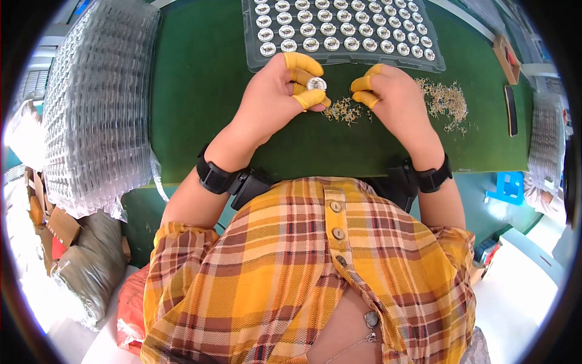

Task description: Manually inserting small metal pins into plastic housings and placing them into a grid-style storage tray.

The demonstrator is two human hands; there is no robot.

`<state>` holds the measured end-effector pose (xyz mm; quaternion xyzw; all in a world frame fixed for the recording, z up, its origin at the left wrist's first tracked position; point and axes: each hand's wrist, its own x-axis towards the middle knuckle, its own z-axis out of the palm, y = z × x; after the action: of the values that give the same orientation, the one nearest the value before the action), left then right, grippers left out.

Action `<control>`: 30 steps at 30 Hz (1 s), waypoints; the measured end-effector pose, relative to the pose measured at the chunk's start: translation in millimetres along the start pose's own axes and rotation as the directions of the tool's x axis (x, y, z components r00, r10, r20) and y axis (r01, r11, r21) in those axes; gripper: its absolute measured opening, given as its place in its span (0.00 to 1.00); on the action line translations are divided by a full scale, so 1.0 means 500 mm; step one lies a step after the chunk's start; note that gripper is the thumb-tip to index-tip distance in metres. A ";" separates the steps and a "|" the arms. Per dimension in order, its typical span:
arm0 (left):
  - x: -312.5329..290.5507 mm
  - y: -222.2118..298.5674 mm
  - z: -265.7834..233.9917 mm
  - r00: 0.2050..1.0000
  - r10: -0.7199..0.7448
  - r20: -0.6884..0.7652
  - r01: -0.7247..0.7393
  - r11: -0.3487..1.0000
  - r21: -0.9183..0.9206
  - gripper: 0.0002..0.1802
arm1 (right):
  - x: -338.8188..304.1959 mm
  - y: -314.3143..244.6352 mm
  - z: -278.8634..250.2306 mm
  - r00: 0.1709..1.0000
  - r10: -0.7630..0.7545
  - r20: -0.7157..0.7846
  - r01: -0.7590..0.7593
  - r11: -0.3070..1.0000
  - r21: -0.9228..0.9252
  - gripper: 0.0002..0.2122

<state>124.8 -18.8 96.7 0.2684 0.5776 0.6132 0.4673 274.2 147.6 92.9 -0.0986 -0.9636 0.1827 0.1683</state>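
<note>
Standing at the upper left, clear trays (100, 97) are stacked. By the left hand (267, 94), near the top middle, a silver disc (316, 84) is pinched. Little wires (343, 111) are heaped below, right of it. The right hand (397, 97) is held curled; whether anything is pinched cannot be told.

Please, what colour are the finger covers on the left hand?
Yellow. The finger covers on the left hand show best in the head view.

Above the buttoned yellow plaid shirt (260, 267), black wrist straps (216, 176) and, on both hands (265, 97), yellow finger cots (303, 61) are worn.
</note>
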 end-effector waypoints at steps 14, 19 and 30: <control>0.025 -0.029 0.020 0.988 0.151 0.020 -0.152 0.979 0.136 0.19 | -0.012 0.009 0.009 0.985 0.029 -0.167 -0.037 0.998 -0.043 0.05; 0.023 -0.015 0.028 1.000 0.030 0.010 -0.031 0.978 0.205 0.20 | -0.005 -0.026 0.004 0.989 0.120 -0.082 -0.132 0.978 -0.162 0.06; 0.031 -0.043 0.028 0.988 0.153 -0.012 -0.150 0.978 0.142 0.18 | -0.006 -0.021 0.016 0.967 0.194 -0.165 -0.211 0.973 -0.092 0.06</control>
<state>136.2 -0.9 75.7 0.3369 0.6025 0.6078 0.3924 272.9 134.8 89.2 -0.2195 -0.9410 0.1377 0.2175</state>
